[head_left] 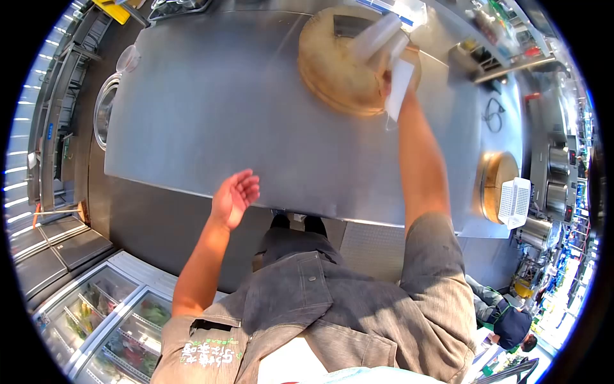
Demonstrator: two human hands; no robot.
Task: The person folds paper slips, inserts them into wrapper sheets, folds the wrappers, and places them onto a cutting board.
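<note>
My right hand [386,83] reaches over a thick round wooden chopping board [336,80]. Its fingers are closed around a white flat piece [400,83], whose kind I cannot make out. Beside the fingers is blurred translucent plastic [376,38]; whether my hand holds that too is unclear. A dark cleaver-like blade [348,25] lies on the board, partly covered by the plastic. My left hand [235,195] hovers near the front edge of the steel table [256,121], palm up, fingers loosely bent and holding nothing.
A second round wooden block [499,182] with a white perforated basket [515,201] stands at the right. Metal bowls [105,112] sit beyond the table's left end. Glass-topped coolers [96,307] stand behind at left. Another person [508,323] is at lower right.
</note>
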